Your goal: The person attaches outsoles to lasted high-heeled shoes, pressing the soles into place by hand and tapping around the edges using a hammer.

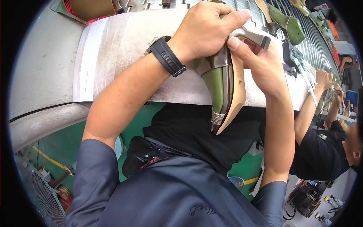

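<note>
A pointed green pump (217,87) is held over the worktable's near edge, toe toward me, with a sparkling band (218,118) near its tip. Along its right side runs a tan outsole (239,85), and a dark gap shows between the two toward the toe. At the far end a grey heel (257,38) with a dark tip points right. My left hand (206,30) is closed around the back of the shoe, thumb over the heel's base. The right hand (261,64) pinches the outsole just below the heel; its other fingers are partly hidden behind.
Another green shoe (293,30) lies on a roller conveyor (312,47) beyond the worktable (113,49). A black box (289,55) stands to the right. A co-worker (321,151) handles shoes at far right. A red crate (70,7) sits far left, a fan (38,189) low left.
</note>
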A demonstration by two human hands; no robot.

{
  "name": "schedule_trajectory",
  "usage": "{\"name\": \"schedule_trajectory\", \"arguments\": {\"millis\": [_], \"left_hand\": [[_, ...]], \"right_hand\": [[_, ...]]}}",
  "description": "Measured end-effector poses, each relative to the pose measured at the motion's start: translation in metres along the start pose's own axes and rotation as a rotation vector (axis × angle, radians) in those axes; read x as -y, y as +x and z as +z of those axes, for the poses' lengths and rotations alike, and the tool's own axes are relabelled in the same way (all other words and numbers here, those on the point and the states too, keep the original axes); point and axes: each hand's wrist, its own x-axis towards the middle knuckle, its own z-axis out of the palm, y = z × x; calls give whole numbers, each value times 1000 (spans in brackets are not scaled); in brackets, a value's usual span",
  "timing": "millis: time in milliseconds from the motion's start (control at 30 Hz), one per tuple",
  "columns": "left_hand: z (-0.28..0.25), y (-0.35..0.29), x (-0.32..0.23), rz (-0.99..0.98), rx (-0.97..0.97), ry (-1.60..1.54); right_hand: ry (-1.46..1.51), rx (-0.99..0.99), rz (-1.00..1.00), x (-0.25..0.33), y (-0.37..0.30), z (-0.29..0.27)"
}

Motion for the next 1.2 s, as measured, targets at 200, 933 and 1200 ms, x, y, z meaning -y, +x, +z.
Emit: {"name": "schedule_trajectory", "arguments": {"millis": [200, 933, 1200], "left_hand": [[1, 1, -3, -36, -26, 46], [3, 3, 4, -21, -24, 76], [-17, -2, 8, -103, 46, -92]], "right_hand": [[-26, 2, -95, -9, 1, 6], [-14, 67, 67, -13, -19, 5], [-187, 37, -64, -2, 15, 8]]}}
